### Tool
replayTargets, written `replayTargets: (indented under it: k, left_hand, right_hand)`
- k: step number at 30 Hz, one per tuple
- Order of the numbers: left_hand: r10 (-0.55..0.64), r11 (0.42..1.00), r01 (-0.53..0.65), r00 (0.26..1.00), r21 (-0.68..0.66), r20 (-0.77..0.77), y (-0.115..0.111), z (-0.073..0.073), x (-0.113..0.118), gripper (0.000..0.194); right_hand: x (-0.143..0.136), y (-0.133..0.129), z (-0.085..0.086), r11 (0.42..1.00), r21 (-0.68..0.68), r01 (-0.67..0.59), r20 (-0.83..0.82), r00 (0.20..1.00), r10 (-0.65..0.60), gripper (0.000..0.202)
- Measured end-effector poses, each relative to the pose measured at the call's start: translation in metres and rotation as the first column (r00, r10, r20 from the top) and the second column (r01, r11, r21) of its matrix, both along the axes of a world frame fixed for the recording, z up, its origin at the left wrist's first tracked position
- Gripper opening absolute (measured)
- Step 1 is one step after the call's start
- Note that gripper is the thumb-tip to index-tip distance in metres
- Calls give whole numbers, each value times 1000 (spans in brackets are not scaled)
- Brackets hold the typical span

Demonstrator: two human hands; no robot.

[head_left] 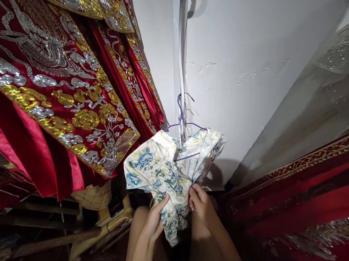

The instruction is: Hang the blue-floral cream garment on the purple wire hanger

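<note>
A white garment with a blue and yellow flower print [160, 168] hangs bunched on a thin purple wire hanger [181, 121]. My left hand [155, 219] grips the lower part of the cloth from the left. From the right, my right hand [201, 204] pinches the fabric at its middle, fingers closed on it. The hanger's hook points up toward the white wall corner, and its lower bar shows between the folds.
Red satin robes with gold and silver embroidery [60, 81] hang at the left. More red embroidered cloth under clear plastic [313, 165] fills the right. A white wall [240, 52] stands behind. Wooden furniture and a woven piece [93, 196] sit low at the left.
</note>
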State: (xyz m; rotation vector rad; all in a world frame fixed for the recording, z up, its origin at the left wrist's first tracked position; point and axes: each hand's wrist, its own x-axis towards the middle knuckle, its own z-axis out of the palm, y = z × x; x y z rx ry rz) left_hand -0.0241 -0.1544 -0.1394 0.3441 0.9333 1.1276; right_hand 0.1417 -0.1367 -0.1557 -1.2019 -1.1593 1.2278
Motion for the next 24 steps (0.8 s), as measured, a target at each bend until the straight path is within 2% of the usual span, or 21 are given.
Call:
replayTargets:
  k: [4,6,7,8,9,11,12,13,16,18,21,24]
  left_hand:
    - [-14,1000,15,999,16,-30,7,3,-2,41]
    - [51,996,-39,988,82,-144,15,-2,-4,41]
    - [129,985,-95,962,146,-240,20,-7,-5,41]
    - [242,959,-170,906,226,-347,24,-13,-6,42]
    - [376,914,-248,814,320,-442,26,-21,-6,44]
    - [601,793,-340,579,506,-552,25,-35,-2,46]
    - [650,753,-325,496,572,-575,21,-42,2,44]
    - [654,746,-260,465,613,-597,15,-46,8,40]
    - [468,785,100,550,612,-691,-2,-50,30,27]
    - [364,772,251,579,584,-730,-8,-46,45,20]
    - [370,750,292,560,594,-742,-5,-38,56,15]
    - [391,704,353,532,616,-751,1,-34,57,19]
  right_hand:
    - [0,-8,16,999,-35,-29,-15,999,28,37]
    - [4,-14,22,998,-57,-21,42,999,24,35]
    - [7,-16,24,997,-74,-34,73,997,39,35]
    - [11,-18,26,994,-93,-59,103,992,69,34]
    - [14,-20,26,990,-105,-88,127,987,102,34]
    - [21,-22,26,983,-121,-142,157,974,160,32]
    - [23,-22,26,979,-124,-160,165,970,179,32]
    - [23,-22,26,979,-122,-163,167,969,182,31]
    - [20,-23,25,984,-82,-157,156,973,168,26]
    - [16,-23,23,987,-34,-157,126,979,160,25]
    - [13,-19,24,987,6,-158,84,984,157,26]
    - [18,-2,41,991,61,-120,116,987,113,27]
